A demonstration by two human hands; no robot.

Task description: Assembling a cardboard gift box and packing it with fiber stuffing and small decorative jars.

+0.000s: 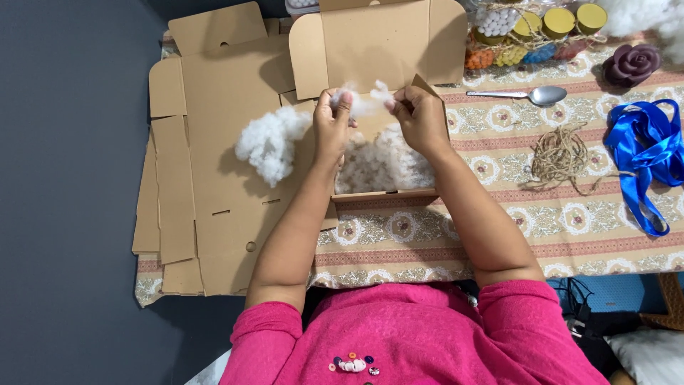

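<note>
My left hand (332, 122) and my right hand (420, 117) both pinch a tuft of white fibre stuffing (365, 102) and hold it stretched between them above an open cardboard box (385, 194). The box's lid (377, 43) stands up behind my hands. More white stuffing (381, 165) lies inside the box under my wrists. A loose clump of stuffing (269, 142) rests on flat cardboard sheets (206, 157) to the left of my left hand.
On the patterned tablecloth (499, 228) to the right lie a metal spoon (531, 95), a coil of jute twine (559, 157), a blue satin ribbon (645, 153), a dark rose-shaped piece (631, 64) and yellow round tins (559, 21). Dark floor (64, 214) lies left.
</note>
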